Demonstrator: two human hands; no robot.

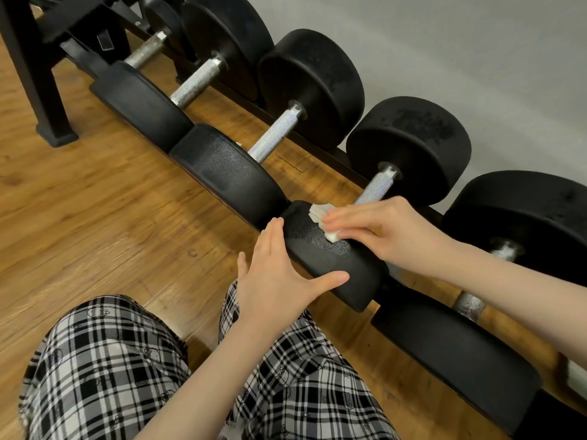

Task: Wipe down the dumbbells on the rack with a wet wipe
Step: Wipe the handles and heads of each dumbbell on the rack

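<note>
Black rubber, the near head of the dumbbell (330, 265) lies under both hands on the rack (320, 147). The right hand (384, 230) presses a bunched white wet wipe (320, 214) flat beneath straight fingers; the wipe pokes out past the fingertips. The left hand (279, 274) braces the head's end face, fingers spread wide, thumb along its lower edge. Pressing off-centre could roll the dumbbell towards the left fingers, and the wipe, seemingly only pinned, might slip out.
</note>
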